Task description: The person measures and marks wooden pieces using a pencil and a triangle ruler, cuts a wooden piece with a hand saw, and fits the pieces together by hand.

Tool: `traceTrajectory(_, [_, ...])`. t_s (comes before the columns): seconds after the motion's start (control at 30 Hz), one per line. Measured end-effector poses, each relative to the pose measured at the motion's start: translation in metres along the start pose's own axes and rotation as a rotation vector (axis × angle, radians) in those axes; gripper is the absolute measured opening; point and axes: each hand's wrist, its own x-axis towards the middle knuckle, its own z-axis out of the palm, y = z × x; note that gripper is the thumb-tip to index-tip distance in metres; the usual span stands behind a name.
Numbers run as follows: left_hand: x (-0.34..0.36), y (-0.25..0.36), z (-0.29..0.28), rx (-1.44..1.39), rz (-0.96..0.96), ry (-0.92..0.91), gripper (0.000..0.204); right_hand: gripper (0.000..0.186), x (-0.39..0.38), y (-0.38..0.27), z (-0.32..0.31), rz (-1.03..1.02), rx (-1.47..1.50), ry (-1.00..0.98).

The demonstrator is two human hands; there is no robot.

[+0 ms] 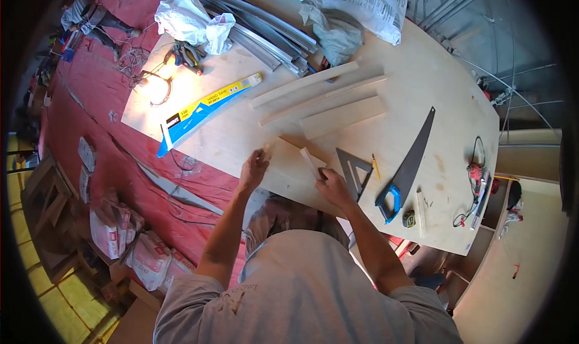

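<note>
At the near edge of the plywood table [446,217], my right hand [333,187] is closed on a short pale wood strip [311,163], which tilts up to the left. My left hand [254,170] is pinched around a small pale wood piece [267,151], mostly hidden by the fingers. Between the two hands lies a short flat board [282,158]. Right of my right hand are a dark triangular square [356,170], a yellow pencil [376,166] and a hand saw [412,154] with a blue handle. A tape measure [409,218] sits beside another wood strip [421,213].
Several cut boards [342,116] lie beyond my hands. Farther back are a saw sleeve [208,110], a glowing lamp [155,90], pliers [188,57], metal profiles [259,27] and a white sack [368,9]. A cabled red tool [474,172] lies at right. Another person [90,15] is far left.
</note>
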Motion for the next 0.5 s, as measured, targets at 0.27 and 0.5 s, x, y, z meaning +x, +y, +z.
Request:
traceTrajectory(0.27, [0.006, 0.040, 0.041, 0.160, 0.129, 0.269, 0.036, 0.037, 0.050, 0.020, 0.006, -0.224, -0.390, 0.226])
traceTrajectory(0.5, [0.002, 0.064, 0.047, 0.283, -0.053, 0.146, 0.034, 0.029, 0.012, 0.006, 0.038, 0.079, -0.238, -0.018])
